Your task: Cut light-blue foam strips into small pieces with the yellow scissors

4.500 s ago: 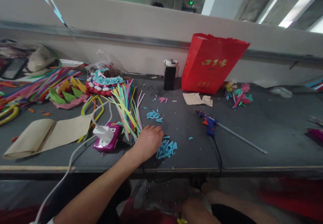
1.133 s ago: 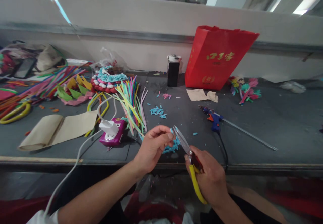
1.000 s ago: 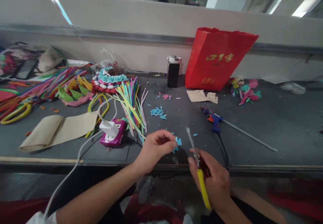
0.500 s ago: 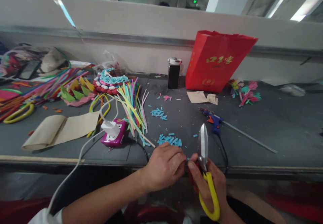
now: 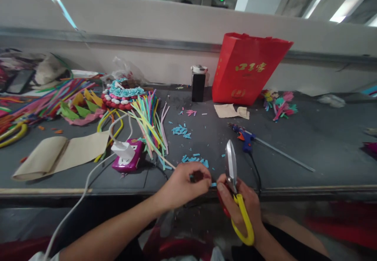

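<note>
A small blue piece lies between my two hands at the table's front edge. My left hand pinches its left end between thumb and forefinger. The fingertips of my right hand are at its right end, and that hand also holds scissors with red and yellow handles, blades pointing up and closed together. Just beyond my left hand lies a pile of short blue pieces. Another blue pile and a few pink bits are farther back.
A blue glue gun with a long clear stick lies right of centre. Behind stand a red bag and a bottle. Leftward are coloured strips, a purple power socket with white cable, and brown paper.
My left hand's thumb and forefinger have opened into a rounded pinch, and the blue piece between the hands shows more clearly. The whole view has shifted slightly.
</note>
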### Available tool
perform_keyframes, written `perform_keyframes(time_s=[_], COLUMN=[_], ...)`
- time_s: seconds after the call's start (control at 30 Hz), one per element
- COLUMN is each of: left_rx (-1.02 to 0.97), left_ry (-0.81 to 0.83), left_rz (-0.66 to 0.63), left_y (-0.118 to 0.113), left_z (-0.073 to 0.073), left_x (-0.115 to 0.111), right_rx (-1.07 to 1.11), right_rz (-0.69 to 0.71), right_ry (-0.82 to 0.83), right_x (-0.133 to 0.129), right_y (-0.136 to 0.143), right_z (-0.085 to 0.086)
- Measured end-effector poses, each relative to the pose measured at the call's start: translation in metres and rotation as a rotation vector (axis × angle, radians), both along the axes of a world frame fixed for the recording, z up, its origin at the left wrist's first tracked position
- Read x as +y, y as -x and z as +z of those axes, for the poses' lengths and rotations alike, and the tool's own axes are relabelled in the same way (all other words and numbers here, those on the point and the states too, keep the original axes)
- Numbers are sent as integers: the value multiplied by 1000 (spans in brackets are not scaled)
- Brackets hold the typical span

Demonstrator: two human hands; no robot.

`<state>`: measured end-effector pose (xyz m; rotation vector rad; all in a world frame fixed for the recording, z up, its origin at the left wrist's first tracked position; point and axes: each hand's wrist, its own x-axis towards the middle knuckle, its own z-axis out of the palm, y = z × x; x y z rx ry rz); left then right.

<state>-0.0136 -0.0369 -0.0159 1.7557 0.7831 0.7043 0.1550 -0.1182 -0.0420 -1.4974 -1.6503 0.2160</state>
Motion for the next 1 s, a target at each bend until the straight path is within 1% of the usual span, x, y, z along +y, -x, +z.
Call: perform_keyframes(time_s=[0.07, 0.1, 0.13, 0.2, 0.37, 0.53, 0.63, 0.67, 0.73, 0.83, 0.93, 1.0], left_rx=[-60, -82, -96, -105, -81, -41, -47, -59, -118, -303, -505, -604], left_ry=[290, 402, 486, 569, 550, 486, 486, 496, 540, 599, 558, 542], left_rz=[-38, -62, -87, -127, -168, -227, -213, -193, -133, 7, 160, 226], left_y=[2, 2, 3, 3, 3, 2, 1, 0, -1, 0, 2, 3], left_z=[3, 4, 4, 4, 7, 6, 4, 3, 5, 10, 15, 17], left_x=[6, 8, 9, 9, 7, 7, 5, 4, 3, 2, 3, 3], right_rx=[-9, -3, 6, 29, 10, -33, -9, 0, 7, -35, -144, -208], right_rz=[20, 31, 44, 66, 117, 156, 198, 193, 138, 63, 80, 92], right_ry=[31, 40, 48, 49, -15, -2, 11, 11, -9, -38, -94, -127], right_x=[0, 1, 1, 2, 3, 3, 4, 5, 6, 4, 0, -2], right_y=[-2, -2, -3, -2, -2, -3, -3, -2, -2, -2, -1, 1], right_z=[3, 5, 6, 7, 7, 10, 12, 12, 10, 8, 6, 4])
